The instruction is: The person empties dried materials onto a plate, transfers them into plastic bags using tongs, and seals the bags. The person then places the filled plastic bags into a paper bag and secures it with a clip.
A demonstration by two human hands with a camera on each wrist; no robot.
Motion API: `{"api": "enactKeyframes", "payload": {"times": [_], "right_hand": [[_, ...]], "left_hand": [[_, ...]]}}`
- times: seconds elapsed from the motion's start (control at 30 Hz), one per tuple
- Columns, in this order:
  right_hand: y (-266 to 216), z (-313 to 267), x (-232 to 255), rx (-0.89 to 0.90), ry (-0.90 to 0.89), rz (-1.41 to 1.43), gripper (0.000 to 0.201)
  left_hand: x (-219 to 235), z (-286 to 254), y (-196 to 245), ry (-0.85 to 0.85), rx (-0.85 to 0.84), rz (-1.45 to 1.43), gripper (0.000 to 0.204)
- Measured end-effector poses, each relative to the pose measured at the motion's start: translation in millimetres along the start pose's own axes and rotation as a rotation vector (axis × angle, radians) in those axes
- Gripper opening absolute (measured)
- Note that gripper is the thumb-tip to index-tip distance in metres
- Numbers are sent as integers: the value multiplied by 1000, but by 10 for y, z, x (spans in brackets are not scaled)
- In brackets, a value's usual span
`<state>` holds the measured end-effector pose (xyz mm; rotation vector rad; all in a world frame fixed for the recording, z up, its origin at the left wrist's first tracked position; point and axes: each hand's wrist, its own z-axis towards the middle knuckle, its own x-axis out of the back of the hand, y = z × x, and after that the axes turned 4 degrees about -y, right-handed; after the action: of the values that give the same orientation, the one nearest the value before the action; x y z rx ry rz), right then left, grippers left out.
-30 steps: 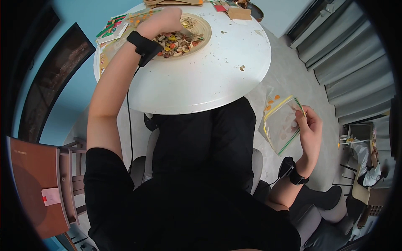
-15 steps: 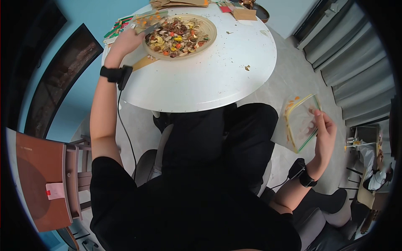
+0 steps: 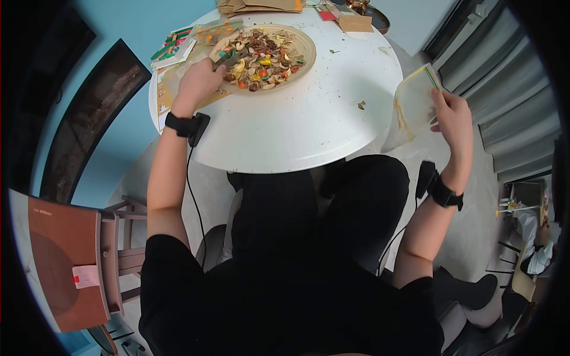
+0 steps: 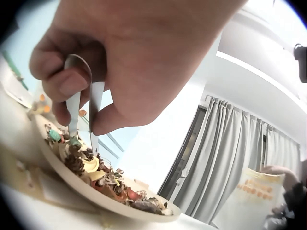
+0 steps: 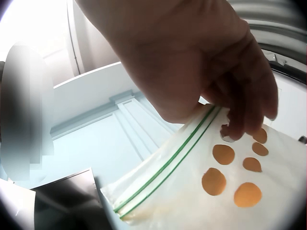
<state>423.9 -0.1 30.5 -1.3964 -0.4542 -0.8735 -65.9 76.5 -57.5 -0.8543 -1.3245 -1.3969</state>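
Observation:
Over the near left edge of a round beige plate, my left hand pinches metal tongs between thumb and fingers. The tips of the tongs reach into a heap of dried pieces, brown, yellow, red and green, spread across the plate. At the table's right edge, my right hand grips a clear zip bag near its green-striped closure. Orange dots mark the bag's side in the right wrist view. The bag hangs with its closure up and to the right.
The plate stands on a white round table with small scattered crumbs. Another orange-dotted bag lies behind the plate, beside a red-green packet. Brown paper bags and a small cardboard piece lie at the back. Grey curtains hang right.
My left hand went from over the plate to its left side, then came back to its near left edge with the tongs. My right hand has raised the zip bag toward the table's edge.

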Motion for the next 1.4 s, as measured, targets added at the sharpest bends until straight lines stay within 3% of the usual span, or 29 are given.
{"api": "enactKeyframes", "payload": {"times": [0.07, 0.1, 0.13, 0.2, 0.3, 0.43, 0.67, 1.0, 1.2, 1.4], "right_hand": [[28, 340, -109, 8, 29, -190, 35], [178, 551, -231, 181, 141, -293, 28], [176, 652, -322, 191, 118, -255, 27], [73, 821, -526, 218, 70, -184, 25], [-116, 1018, -773, 75, -190, -58, 26], [-222, 1129, -993, 80, -305, 57, 30], [-305, 1208, -1110, 100, -256, 158, 37], [-259, 1165, -1565, 91, -4, 222, 40], [-553, 1089, -1810, 96, -71, 199, 40], [-947, 1317, -1801, 235, -168, 160, 31]], "left_hand": [[109, -75, 42, 65, 1, 7, 45], [150, -90, 57, 104, -5, 13, 44], [176, -92, 76, 140, -13, 19, 44], [187, -40, 84, 123, -43, -17, 42], [171, 91, 150, 68, -58, -90, 41], [132, 214, 294, 15, -26, -114, 42], [229, 357, 385, -66, 49, -222, 40], [84, 192, -38, -55, 52, -278, 36], [168, 225, -173, -134, 115, -365, 39], [133, 133, -305, -48, -28, -392, 37]]}}
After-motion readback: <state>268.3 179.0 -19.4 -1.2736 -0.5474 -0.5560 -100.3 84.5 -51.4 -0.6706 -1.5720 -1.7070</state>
